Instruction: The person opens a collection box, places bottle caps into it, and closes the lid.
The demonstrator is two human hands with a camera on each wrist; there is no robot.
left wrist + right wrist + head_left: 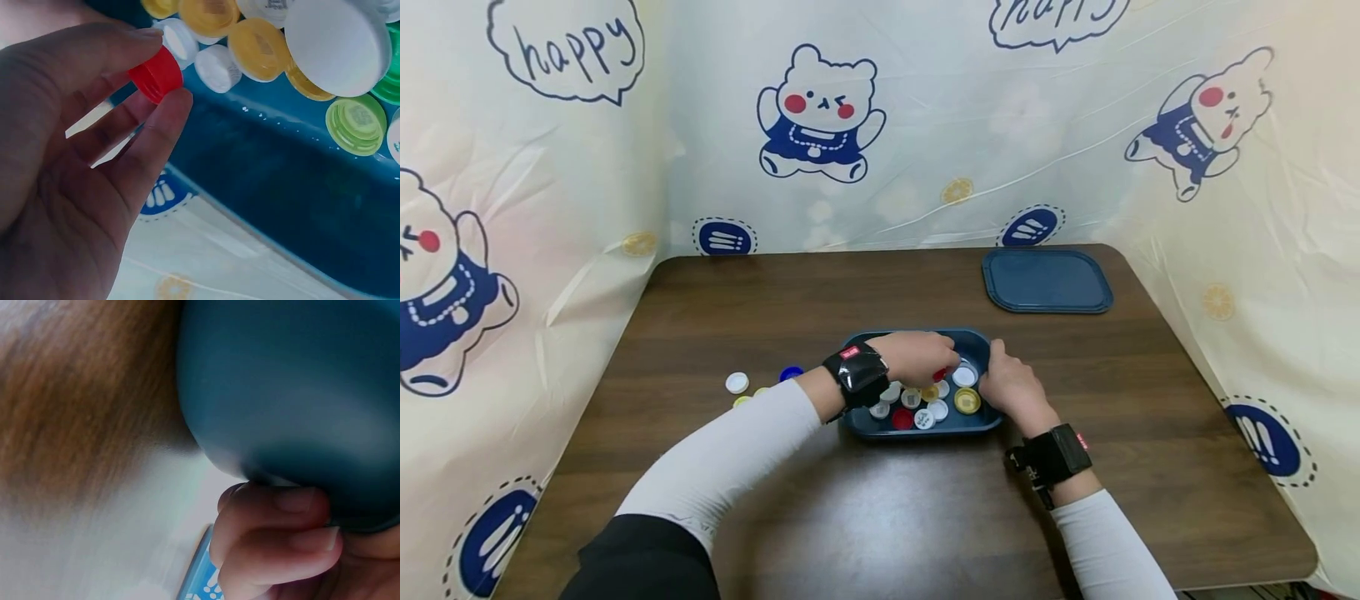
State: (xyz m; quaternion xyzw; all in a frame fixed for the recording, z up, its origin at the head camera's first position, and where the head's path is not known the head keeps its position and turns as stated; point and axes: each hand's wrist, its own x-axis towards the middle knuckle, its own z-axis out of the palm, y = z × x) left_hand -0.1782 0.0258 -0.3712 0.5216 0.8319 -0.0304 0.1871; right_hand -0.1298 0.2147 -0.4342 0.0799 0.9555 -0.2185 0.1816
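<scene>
White sleeves [730,454] up front, left hand [916,354] pinches a red cap [161,75] over the tray [925,433], right hand [1018,390] grips its right edge, seems mid-sort, so letting go cleanly's probably next.

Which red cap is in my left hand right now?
The red cap pinched in your left hand. The other visible red cap lies untouched in the blue tray, near its front edge.
</scene>
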